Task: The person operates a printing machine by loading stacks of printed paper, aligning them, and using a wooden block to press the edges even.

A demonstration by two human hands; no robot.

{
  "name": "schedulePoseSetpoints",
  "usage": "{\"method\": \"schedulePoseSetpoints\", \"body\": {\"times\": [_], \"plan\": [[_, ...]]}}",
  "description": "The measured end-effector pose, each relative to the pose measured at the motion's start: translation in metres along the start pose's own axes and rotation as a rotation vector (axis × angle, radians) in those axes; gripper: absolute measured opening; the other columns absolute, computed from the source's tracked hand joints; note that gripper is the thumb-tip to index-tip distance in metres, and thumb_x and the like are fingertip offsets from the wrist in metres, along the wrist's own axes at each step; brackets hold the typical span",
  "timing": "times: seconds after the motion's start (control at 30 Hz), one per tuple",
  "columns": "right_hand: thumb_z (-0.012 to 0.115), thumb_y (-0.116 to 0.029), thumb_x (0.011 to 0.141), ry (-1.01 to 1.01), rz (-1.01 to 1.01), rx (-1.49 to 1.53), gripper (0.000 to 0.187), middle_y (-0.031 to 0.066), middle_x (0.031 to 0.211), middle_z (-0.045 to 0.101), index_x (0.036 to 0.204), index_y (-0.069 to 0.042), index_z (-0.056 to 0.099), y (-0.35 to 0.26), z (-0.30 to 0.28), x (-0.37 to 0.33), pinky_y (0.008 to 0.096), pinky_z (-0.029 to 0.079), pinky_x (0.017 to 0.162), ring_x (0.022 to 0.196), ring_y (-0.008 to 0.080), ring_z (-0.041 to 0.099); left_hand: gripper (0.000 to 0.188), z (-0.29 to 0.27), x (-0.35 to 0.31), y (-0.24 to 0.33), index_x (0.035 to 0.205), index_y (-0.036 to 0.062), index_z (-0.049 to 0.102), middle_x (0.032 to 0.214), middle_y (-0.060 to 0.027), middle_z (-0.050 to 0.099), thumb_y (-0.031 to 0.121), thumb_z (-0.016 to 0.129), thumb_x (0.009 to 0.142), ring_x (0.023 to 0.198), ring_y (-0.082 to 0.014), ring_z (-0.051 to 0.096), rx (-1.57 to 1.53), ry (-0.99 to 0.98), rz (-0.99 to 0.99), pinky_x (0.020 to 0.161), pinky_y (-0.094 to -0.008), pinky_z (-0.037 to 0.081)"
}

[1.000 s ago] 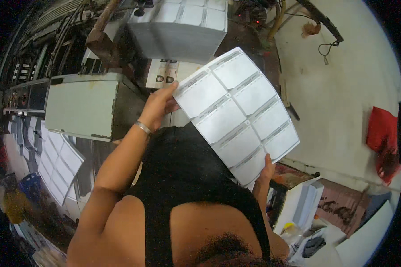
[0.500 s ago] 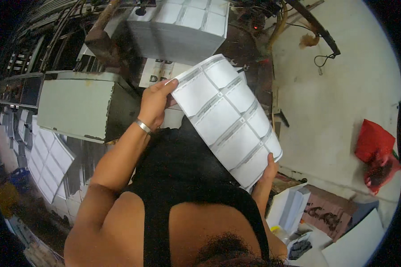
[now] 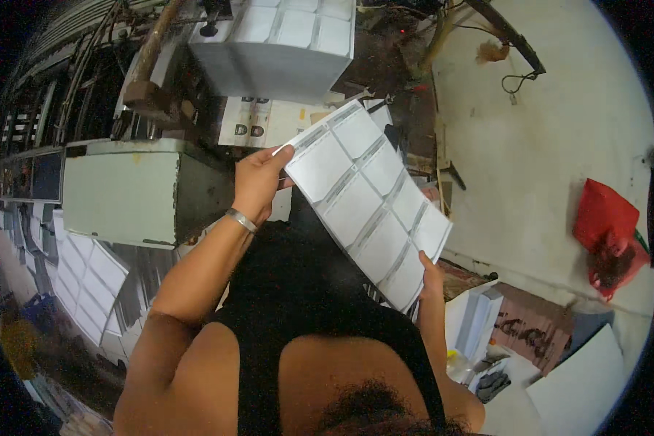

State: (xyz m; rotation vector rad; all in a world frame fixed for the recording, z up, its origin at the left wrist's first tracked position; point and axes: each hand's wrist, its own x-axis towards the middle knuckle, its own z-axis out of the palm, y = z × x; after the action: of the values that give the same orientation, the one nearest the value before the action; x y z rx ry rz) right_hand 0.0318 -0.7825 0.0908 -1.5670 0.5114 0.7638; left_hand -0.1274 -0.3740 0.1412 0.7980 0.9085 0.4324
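Two ends of the printed paper (image 3: pixel 367 202) are held: left grip (image 3: pixel 257 183) pinches the upper corner, right grip (image 3: pixel 432 283) pinches the lower edge. Soft pinching should help stop creases.

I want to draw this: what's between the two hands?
In the head view, white printed paper spans from the left hand to the right hand.

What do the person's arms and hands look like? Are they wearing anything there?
Both arms are bare: no sleeves, no gloves. The left hand has a shiny, silver-coloured wristband below it; the right hand shows none.
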Motion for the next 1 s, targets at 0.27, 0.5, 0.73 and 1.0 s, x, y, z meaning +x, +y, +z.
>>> {"method": "schedulePoseSetpoints", "body": {"times": [0.27, 0.5, 0.73, 1.0], "plan": [[0.060, -0.018, 0.089, -0.005, -0.244, 0.056, 0.046, 0.0161, 0.117, 0.060, 0.128, 0.003, 0.048, 0.008, 0.007, -0.005, 0.0400, 0.051, 0.086, 0.100, 0.0278, 0.062, 0.032, 0.019, 0.013, 0.025, 0.108, -0.0056, 0.064, 0.090, -0.0068, 0.068, 0.019, 0.066, 0.089, 0.070, -0.0094, 0.062, -0.057, -0.143, 0.001, 0.057, -0.0204, 0.050], [0.057, -0.017, 0.091, -0.050, -0.335, 0.181, 0.048, 0.0194, 0.121, 0.057, 0.131, 0.005, 0.045, -0.039, 0.028, 0.039, 0.0412, 0.048, 0.092, 0.105, 0.0308, 0.060, 0.031, 0.038, 0.050, 0.051, 0.110, -0.0058, 0.063, 0.093, -0.0095, 0.068, 0.018, 0.065, 0.089, 0.074, -0.0109, 0.064, -0.102, -0.176, 0.102, 0.064, -0.0225, 0.054], [0.052, -0.025, 0.096, -0.185, -0.517, 0.067, 0.050, 0.0189, 0.125, 0.055, 0.133, 0.007, 0.041, -0.090, 0.069, 0.110, 0.0409, 0.046, 0.095, 0.109, 0.0304, 0.058, 0.030, 0.060, 0.129, 0.063, 0.109, -0.0046, 0.062, 0.095, -0.0103, 0.068, 0.017, 0.065, 0.088, 0.079, -0.0148, 0.067, -0.166, -0.148, 0.122, 0.071, -0.0267, 0.057], [0.056, -0.022, 0.093, -0.120, -0.512, 0.054, 0.051, 0.0174, 0.126, 0.055, 0.134, 0.005, 0.042, -0.129, 0.126, 0.148, 0.0398, 0.046, 0.095, 0.108, 0.0291, 0.058, 0.031, 0.053, 0.210, 0.047, 0.111, -0.0034, 0.061, 0.098, -0.0079, 0.068, 0.021, 0.061, 0.091, 0.080, -0.0129, 0.066, -0.227, -0.191, 0.136, 0.066, -0.0229, 0.055]]}}
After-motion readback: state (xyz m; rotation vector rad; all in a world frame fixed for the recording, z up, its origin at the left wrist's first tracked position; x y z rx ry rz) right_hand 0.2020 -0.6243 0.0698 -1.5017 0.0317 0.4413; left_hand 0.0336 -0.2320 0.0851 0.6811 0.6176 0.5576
